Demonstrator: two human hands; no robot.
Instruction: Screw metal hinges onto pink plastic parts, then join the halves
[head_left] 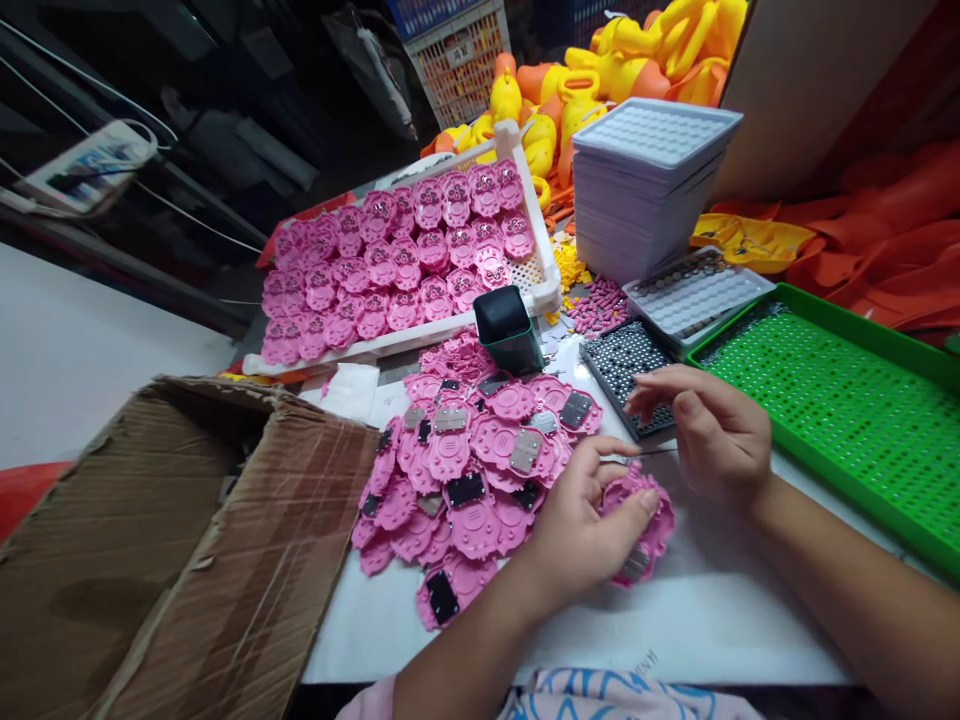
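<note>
Left grip (581,520) is pinched on a pink shell (661,530), thumb across its face, just above the bench (735,625) and right beside the shell pile (480,525). Right grip (716,430) is loosely curled by the black tray (609,391); can't tell if there's anything tiny in it. Bench is white and pretty crowded: green tray (862,405) on the right, cardboard box (217,560) at left, white crate (545,240) of shells at the back. Room's dim, with yellow and orange toys (626,75) heaped behind. Held shell's long axis runs roughly away from the wearer, silvery patch at the near end.
</note>
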